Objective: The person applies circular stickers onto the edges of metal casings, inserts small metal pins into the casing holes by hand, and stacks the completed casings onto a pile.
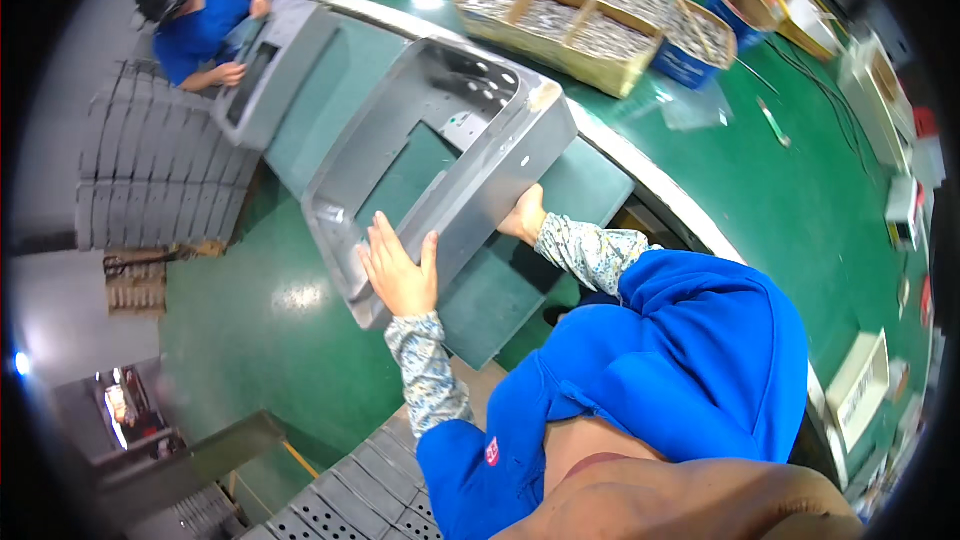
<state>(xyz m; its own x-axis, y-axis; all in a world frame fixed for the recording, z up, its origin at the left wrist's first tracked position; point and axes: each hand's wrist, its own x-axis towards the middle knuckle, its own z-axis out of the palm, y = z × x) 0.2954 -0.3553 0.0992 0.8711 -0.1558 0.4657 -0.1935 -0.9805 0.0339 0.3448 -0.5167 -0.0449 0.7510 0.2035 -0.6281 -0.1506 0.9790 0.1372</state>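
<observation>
As it slanted across the view, the casing (510, 165): lay open side up, over the grey-green panel (590, 178).
Long axis: ran from lower left to upper right, one long wall turned toward the lower right.
Left grip (402, 275): was nearer the casing's lower-left end; its fingers lay straight and close together over the rim, thumb apart, with no clamp to be seen.
Right grip (525, 217): pressed farther up the same wall, on its outer face; the fingers were out of sight, so whether they had closed on an edge could not be told.
Worktop (800, 230): was green, carrying the divided box (600, 75) of small silvery pieces.
Co-worker (205, 15): stood at upper left, touching a second casing (300, 45).
Hidden: the casing's underside, and how much of it the panel bore.
Hard to make out: the clutter (905, 215) at the right rim, small and bent by the lens.
</observation>
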